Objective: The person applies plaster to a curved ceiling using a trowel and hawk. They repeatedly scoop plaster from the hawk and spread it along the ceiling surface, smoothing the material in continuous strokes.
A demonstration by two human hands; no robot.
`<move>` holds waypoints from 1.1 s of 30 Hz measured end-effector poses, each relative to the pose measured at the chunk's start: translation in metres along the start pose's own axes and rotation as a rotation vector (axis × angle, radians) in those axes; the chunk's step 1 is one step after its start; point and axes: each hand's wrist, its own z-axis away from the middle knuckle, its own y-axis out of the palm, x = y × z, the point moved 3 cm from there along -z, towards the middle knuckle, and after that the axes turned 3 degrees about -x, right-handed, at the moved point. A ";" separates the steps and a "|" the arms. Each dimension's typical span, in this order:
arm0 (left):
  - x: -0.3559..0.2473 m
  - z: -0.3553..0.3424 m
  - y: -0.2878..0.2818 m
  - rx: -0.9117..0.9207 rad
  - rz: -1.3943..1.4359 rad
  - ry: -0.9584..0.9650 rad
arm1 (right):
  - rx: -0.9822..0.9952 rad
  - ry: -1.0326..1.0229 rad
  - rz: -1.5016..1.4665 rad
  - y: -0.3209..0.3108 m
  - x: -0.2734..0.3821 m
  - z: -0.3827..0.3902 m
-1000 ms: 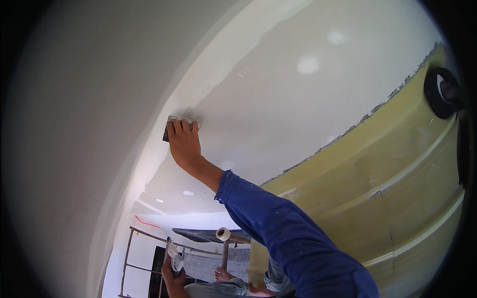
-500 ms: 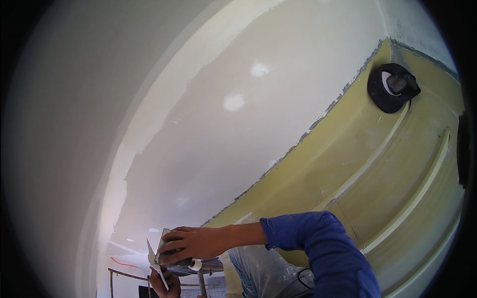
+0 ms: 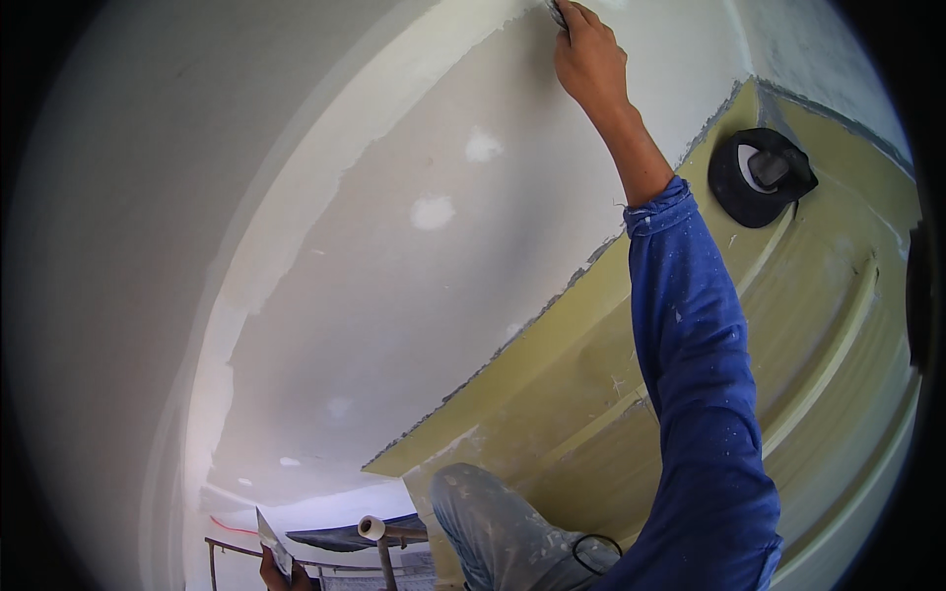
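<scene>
My right hand (image 3: 591, 59) is raised at the top of the picture, its fingers wrapped round a putty knife (image 3: 558, 14). Only a grey bit of that tool shows beside the fingers, up against the plastered surface (image 3: 424, 286); the picture's edge cuts the rest off. Whether the blade touches the plaster I cannot tell. Low on the left, my left hand (image 3: 276, 576) closes round a second putty knife (image 3: 271, 542), whose pale flat blade points upward. Most of that hand lies below the picture's edge. Patches of white filler (image 3: 432, 212) dot the surface.
A yellow-green ribbed panel (image 3: 552, 433) runs along the right, with a rough grey edge. A black cap (image 3: 759, 177) hangs on it. My dusty bent knee (image 3: 473, 502) is below. Near the bottom are a pipe with a white end (image 3: 371, 527) and a metal rail (image 3: 212, 563).
My right hand has left the left hand's blade and swung far up and right with its putty knife. The left hand has dropped slightly down and left, still holding its tool.
</scene>
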 end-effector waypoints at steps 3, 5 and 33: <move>0.031 0.004 -0.016 -0.104 0.075 -0.061 | 0.095 0.031 0.106 0.012 -0.004 -0.015; 0.051 0.005 -0.028 -0.091 0.283 -0.356 | 0.154 0.039 0.123 0.019 0.009 -0.008; 0.024 0.070 -0.018 -0.366 1.057 -1.007 | 0.745 -0.289 -0.249 0.083 0.424 0.373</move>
